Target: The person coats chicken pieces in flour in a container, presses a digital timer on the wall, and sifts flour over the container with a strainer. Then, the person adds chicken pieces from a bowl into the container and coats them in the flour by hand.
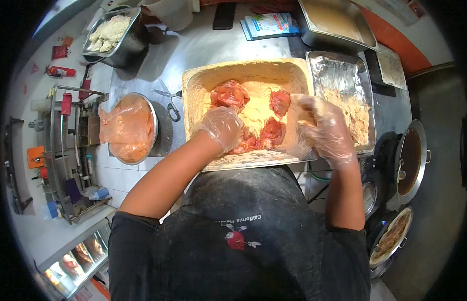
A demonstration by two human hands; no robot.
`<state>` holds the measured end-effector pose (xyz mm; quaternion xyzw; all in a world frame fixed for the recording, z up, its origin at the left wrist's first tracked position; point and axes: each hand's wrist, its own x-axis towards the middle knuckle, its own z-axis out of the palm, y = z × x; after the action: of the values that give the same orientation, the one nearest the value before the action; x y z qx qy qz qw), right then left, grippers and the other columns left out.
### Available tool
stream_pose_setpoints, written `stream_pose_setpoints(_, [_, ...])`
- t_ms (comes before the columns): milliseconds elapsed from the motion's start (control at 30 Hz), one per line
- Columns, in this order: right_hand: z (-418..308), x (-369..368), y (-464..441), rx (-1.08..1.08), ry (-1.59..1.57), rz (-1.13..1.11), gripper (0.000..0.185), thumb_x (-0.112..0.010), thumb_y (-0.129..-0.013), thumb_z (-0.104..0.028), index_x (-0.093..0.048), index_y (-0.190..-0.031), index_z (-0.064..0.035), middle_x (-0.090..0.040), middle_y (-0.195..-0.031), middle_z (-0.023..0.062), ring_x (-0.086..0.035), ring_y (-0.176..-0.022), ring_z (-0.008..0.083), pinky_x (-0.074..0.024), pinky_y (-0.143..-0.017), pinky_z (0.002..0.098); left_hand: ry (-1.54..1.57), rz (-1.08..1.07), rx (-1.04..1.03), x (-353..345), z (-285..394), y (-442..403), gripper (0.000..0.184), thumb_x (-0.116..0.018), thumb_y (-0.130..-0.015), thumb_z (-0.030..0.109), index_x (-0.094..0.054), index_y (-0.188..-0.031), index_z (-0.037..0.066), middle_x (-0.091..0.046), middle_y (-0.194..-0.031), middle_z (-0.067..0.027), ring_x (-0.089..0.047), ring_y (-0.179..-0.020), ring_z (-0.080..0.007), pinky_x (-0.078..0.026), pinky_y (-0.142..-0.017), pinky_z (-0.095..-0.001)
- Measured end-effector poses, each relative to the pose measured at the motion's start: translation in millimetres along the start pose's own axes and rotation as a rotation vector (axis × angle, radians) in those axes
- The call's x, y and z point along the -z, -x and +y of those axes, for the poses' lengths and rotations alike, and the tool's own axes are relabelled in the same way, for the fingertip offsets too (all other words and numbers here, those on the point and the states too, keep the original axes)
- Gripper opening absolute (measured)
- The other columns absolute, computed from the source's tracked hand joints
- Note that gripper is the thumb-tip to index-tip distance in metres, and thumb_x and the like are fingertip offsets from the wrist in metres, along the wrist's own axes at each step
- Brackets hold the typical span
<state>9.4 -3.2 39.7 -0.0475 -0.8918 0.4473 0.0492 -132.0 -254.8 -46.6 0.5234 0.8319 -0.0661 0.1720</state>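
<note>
Both hands wear clear plastic gloves. My left hand (222, 126) is inside a flour-coated tub (193, 83), among pieces of raw meat. Its fingers bend down out of sight, so any grip is hidden. Just beyond it lies a large piece of raw meat (230, 94); more raw meat (247, 144) sits beside its near side. Above the tub's right rim is my right hand (328, 128), its flour-dusted fingers curved and apart, holding nothing visible. Two other raw meat pieces, one farther back (280, 103) and one nearer (272, 131), rest on the pale flour (257, 103).
A metal tray (339, 70) with breaded pieces (351, 118) adjoins the tub's right side. Left are scissors (173, 108) and a bowl (154, 131) with a plastic-covered orange mass (125, 128). Pans (412, 158) stand lower right; a dark phone-like slab (224, 16) lies at the back.
</note>
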Motion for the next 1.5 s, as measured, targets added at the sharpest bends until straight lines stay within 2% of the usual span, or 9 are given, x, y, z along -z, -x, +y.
stream_pose_setpoints(133, [35.6,-50.8,-31.0,0.303,0.565,-0.305,0.027,-0.071,-0.086,-0.006,-0.072,-0.112,-0.0043,-0.077,-0.106,0.0142,-0.075,-0.099,0.0306,-0.0596,-0.084,0.0398,0.100,-0.062,-0.019,-5.6,6.7,0.0,0.031,-0.066,-0.088,0.023,-0.073,-0.108,0.000,-0.072,-0.092,-0.0212,-0.071,-0.092,-0.0378,-0.056,-0.087,-0.0478])
stream_pose_setpoints(200, [0.5,-72.9,-62.2,0.060,0.875,-0.938,0.029,-0.073,-0.086,-0.011,-0.076,-0.115,-0.0061,-0.077,-0.113,0.0114,-0.074,-0.105,0.0293,-0.0593,-0.088,0.0406,0.162,-0.087,0.061,-4.9,6.4,-4.9,0.031,-0.066,-0.089,0.022,-0.072,-0.112,0.001,-0.073,-0.091,-0.0219,-0.072,-0.092,-0.0389,-0.056,-0.086,-0.0490])
stream_pose_setpoints(400, [9.0,-101.5,-78.8,-0.233,0.815,-1.137,0.015,-0.076,-0.086,-0.023,-0.083,-0.092,-0.0111,-0.078,-0.108,0.0115,-0.075,-0.095,0.0269,-0.0583,-0.081,0.0415,0.617,-0.027,0.372,51.3,-6.3,22.6,0.033,-0.066,-0.094,0.021,-0.066,-0.122,0.006,-0.073,-0.101,-0.0252,-0.071,-0.099,-0.0408,-0.055,-0.085,-0.0496])
stream_pose_setpoints(500, [28.6,-90.6,-69.0,0.016,0.974,-0.958,0.017,-0.077,-0.086,-0.028,-0.083,-0.082,-0.0134,-0.078,-0.105,0.0130,-0.075,-0.093,0.0262,-0.0575,-0.079,0.0429,0.539,0.073,0.424,55.5,-7.6,33.0,0.031,-0.063,-0.096,0.020,-0.064,-0.123,0.005,-0.073,-0.101,-0.0244,-0.071,-0.098,-0.0417,-0.055,-0.084,-0.0487])
stream_pose_setpoints(700, [18.3,-89.0,-68.3,-0.034,0.967,-0.379,0.029,-0.063,-0.095,-0.020,-0.075,-0.116,-0.0040,-0.073,-0.118,0.0169,-0.072,-0.109,0.0305,-0.0578,-0.091,0.0438,0.162,-0.301,0.264,49.2,16.5,28.0,0.033,-0.065,-0.091,0.019,-0.075,-0.117,0.004,-0.076,-0.113,-0.0179,-0.073,-0.111,-0.0317,-0.058,-0.093,-0.0425])
stream_pose_setpoints(900, [-13.9,-111.4,-63.7,-0.023,0.917,-0.688,0.029,-0.056,-0.097,-0.013,-0.075,-0.114,-0.0011,-0.073,-0.118,0.0214,-0.072,-0.111,0.0341,-0.0581,-0.092,0.0429,0.326,-0.343,0.265,34.7,29.3,-3.7,0.045,-0.070,-0.085,0.032,-0.076,-0.121,0.005,-0.074,-0.123,-0.0180,-0.070,-0.118,-0.0343,-0.056,-0.098,-0.0436])
stream_pose_setpoints(1167, [13.7,-90.7,-75.0,-0.138,0.948,-0.383,0.029,-0.062,-0.094,-0.016,-0.077,-0.112,0.0007,-0.072,-0.119,0.0236,-0.070,-0.113,0.0338,-0.0567,-0.096,0.0439,0.347,-0.325,0.079,19.0,28.7,-21.7,0.058,-0.072,-0.086,0.045,-0.067,-0.128,0.005,-0.074,-0.114,-0.0242,-0.071,-0.109,-0.0385,-0.053,-0.100,-0.0441])
stream_pose_setpoints(1267, [15.0,-83.3,-92.8,-0.177,0.930,-0.437,0.028,-0.064,-0.093,-0.015,-0.078,-0.113,-0.0004,-0.073,-0.121,0.0224,-0.071,-0.114,0.0332,-0.0576,-0.096,0.0430,0.765,0.028,0.361,40.9,18.6,-6.2,0.058,-0.071,-0.089,0.047,-0.065,-0.131,0.009,-0.073,-0.113,-0.0237,-0.070,-0.111,-0.0386,-0.053,-0.100,-0.0448])
stream_pose_setpoints(1500, [39.2,-94.0,-121.0,-0.196,0.971,-0.628,0.022,-0.073,-0.083,-0.018,-0.081,-0.099,-0.0040,-0.076,-0.113,0.0195,-0.074,-0.106,0.0347,-0.0594,-0.090,0.0421,0.368,0.254,0.656,49.1,-10.5,-20.4,0.059,-0.062,-0.096,0.046,-0.059,-0.133,0.000,-0.057,-0.140,-0.0273,-0.055,-0.134,-0.0371,-0.045,-0.112,-0.0425])
